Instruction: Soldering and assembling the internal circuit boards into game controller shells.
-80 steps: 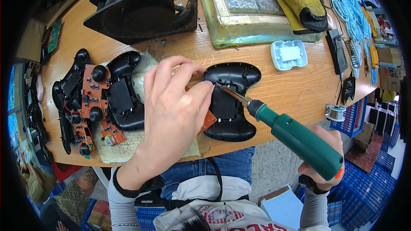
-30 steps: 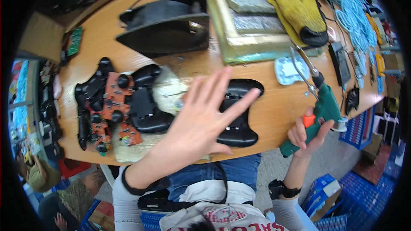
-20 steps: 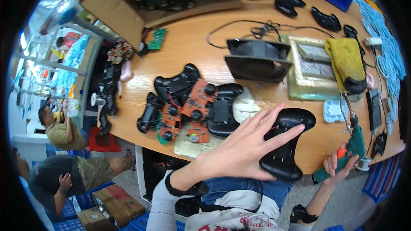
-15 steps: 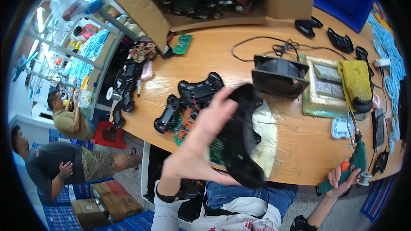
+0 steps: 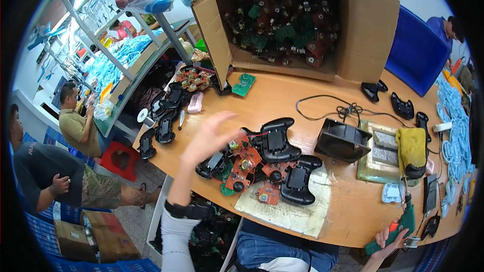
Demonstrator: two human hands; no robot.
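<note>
Glossy black plastic shells [image 5: 275, 138] lie on a smooth wood table [image 5: 282, 93]; the box [image 5: 370, 25] is matt cardboard.

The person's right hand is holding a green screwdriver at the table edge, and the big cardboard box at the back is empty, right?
Not quite. The head view shows the cardboard box is full of circuit boards, not empty. The right hand does hold the green screwdriver at the table edge.

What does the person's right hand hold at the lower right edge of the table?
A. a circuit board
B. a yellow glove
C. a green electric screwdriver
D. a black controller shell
C: the right hand wraps the handle of the green electric screwdriver, bit up.
</note>
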